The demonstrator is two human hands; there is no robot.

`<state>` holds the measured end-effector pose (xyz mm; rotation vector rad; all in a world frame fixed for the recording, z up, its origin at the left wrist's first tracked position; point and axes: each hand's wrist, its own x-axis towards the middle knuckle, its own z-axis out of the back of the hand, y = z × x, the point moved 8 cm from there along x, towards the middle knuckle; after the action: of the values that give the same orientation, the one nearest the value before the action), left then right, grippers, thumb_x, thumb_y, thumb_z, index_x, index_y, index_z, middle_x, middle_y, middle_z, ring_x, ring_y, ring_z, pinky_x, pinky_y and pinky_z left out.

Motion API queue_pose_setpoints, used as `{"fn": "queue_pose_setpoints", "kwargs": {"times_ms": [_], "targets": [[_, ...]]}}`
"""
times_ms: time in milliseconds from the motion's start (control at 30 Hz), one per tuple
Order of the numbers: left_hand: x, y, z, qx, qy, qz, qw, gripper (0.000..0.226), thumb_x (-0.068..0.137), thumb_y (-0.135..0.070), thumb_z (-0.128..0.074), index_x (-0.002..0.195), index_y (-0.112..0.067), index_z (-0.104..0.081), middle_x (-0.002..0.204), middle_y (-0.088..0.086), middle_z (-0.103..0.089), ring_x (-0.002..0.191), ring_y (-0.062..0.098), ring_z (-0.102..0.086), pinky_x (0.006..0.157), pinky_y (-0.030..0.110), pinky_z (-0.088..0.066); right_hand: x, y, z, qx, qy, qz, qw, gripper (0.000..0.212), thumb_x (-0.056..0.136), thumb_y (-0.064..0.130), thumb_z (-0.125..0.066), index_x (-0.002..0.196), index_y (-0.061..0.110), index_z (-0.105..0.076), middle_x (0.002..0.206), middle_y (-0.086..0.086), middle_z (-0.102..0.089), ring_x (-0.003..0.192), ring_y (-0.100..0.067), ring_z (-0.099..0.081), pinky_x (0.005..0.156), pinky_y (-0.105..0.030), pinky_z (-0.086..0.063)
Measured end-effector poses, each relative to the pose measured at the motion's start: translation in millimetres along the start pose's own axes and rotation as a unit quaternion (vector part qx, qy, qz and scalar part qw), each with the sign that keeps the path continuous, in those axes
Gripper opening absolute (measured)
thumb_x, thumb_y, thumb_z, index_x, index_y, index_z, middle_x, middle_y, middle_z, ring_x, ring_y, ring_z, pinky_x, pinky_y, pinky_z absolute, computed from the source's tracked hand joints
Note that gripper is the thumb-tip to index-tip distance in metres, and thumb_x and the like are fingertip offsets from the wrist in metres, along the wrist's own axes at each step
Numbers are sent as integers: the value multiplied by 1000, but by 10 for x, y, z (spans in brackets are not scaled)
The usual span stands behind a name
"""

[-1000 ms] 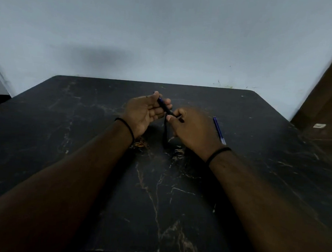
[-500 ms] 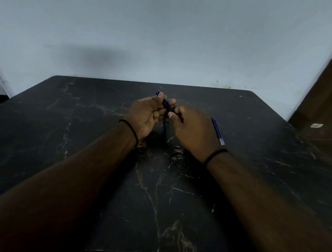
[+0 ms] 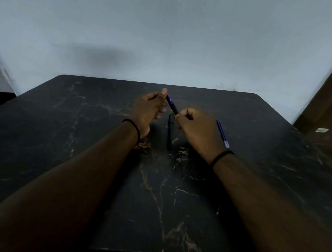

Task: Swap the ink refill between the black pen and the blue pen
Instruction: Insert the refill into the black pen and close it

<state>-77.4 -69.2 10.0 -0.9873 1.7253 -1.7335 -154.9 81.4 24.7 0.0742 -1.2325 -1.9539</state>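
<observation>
The blue pen (image 3: 171, 105) is held tilted above the desk (image 3: 84, 141) between both hands. Its upper end is pinched by the thumb and curled fingers of the left hand (image 3: 149, 111), so that grip is closed on it. Its lower, darker end is gripped by the curled fingers of the right hand (image 3: 196, 129), whose grip is likewise closed on it. The black pen (image 3: 170, 131) is seen lying flat on the desk just below and between the two hands, untouched. A blue ink refill (image 3: 223, 133) is laid on the desk just to the right of the right hand, apart from it. A black band (image 3: 134, 128) is worn on each wrist.
</observation>
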Motion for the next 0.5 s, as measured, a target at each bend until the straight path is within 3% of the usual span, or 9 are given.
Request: {"fn": "queue_pose_setpoints", "kwargs": {"times_ms": [67,167,333,500], "targets": [[36,-7,106,31,-51,-15,998,31,94,-40,-60,98,-10,-70,77,-1,-65,60,6,-53,51,17,-43,22,-49,63,-7,-24,-10,1000,20,90,32,-64,71,26,-67,71,7,-69,65,-8,-62,61,-28,-50],[70,-5,160,151,-86,-57,983,29,93,-34,-63,87,-6,-70,68,0,-62,55,7,-48,56,22,-43,44,-86,107,-70,-34,-8,997,21,89,33,-66,75,18,-73,72,1,-71,68,-15,-65,68,-35,-55],[42,15,29,329,-43,-81,940,15,88,-27,-68,81,-14,-70,75,1,-68,68,12,-61,67,23,-47,47,-67,103,-203,-34,0,979,32,84,28,-65,60,6,-66,53,-7,-60,49,-19,-57,46,-26,-35],[-19,-15,-54,420,-14,-91,903,17,84,-28,-71,67,-23,-68,76,0,-74,73,14,-68,71,25,-52,13,-85,7,-258,7,-14,966,18,85,25,-59,81,10,-69,78,-8,-68,75,-26,-65,67,-32,-53]]}}
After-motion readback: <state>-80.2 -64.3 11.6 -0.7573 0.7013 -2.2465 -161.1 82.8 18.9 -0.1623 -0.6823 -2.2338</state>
